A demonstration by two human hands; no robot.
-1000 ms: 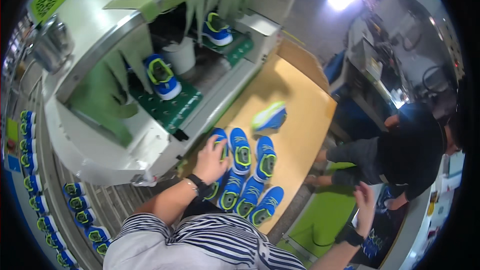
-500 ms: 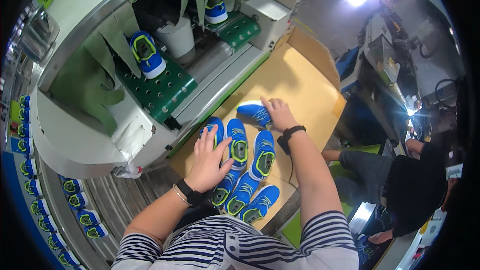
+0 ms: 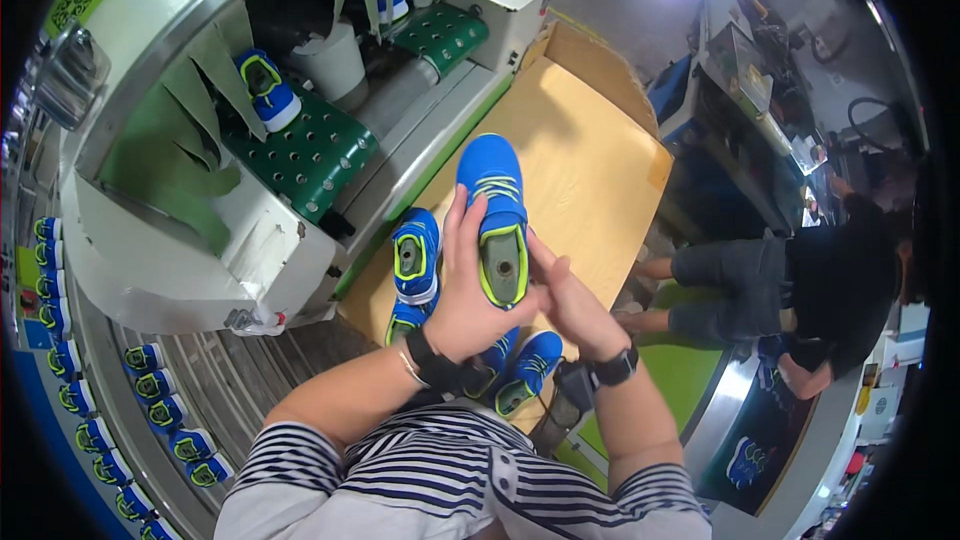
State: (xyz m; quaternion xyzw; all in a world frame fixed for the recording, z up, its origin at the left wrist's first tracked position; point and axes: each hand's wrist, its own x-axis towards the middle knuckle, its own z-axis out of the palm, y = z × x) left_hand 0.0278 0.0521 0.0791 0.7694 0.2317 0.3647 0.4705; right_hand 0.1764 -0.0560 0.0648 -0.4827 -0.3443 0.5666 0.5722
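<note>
Here both hands, left hand (image 3: 462, 302) and right hand (image 3: 570, 300), grip the blue shoe (image 3: 496, 210).

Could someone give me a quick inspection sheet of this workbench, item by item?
Surface: tan wooden bench, mostly bare.
Job's things: blue shoe raised in both hands, opening facing the camera.
Clutter: more blue shoes lying on the bench.
Grippers: left hand and right hand clasp the raised shoe.
Cables: nothing seen.
Surroundings: green perforated conveyor carrying a shoe; a seated person at right.
</note>
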